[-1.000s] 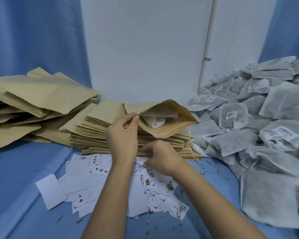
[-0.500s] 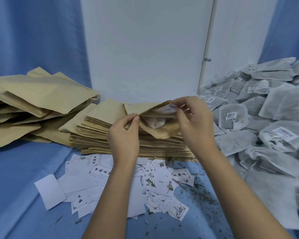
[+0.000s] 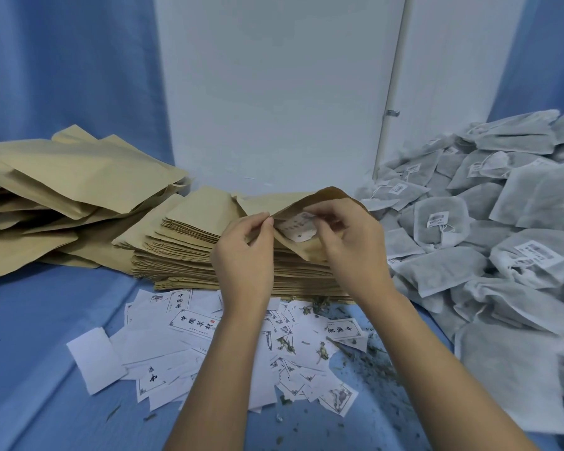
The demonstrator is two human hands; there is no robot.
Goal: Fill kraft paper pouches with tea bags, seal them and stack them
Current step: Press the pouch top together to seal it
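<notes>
Worktop (image 3: 43, 336), near: loose printed labels (image 3: 194, 323), tea crumbs.
Middle: left hand (image 3: 241, 255), grip pinching the near lip of one kraft pouch (image 3: 306, 253), held open over the flat pouch stack (image 3: 183, 252). Right hand (image 3: 355, 252), grip pinching a white slip (image 3: 293, 221) at the pouch mouth.
Pouch: probably light and thin, creases readily; hold by the lips.
Far right: tea bags (image 3: 443, 268).

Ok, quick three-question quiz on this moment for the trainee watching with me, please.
1. True or false: the left hand pinches the open pouch by its edge.
2. The tea bags are piled: A) on the person's left, B) on the person's right, C) inside a box.
3. Fill in: the right hand holds a white slip at the pouch's ____.
Key: 1 true; 2 B; 3 mouth.
</notes>
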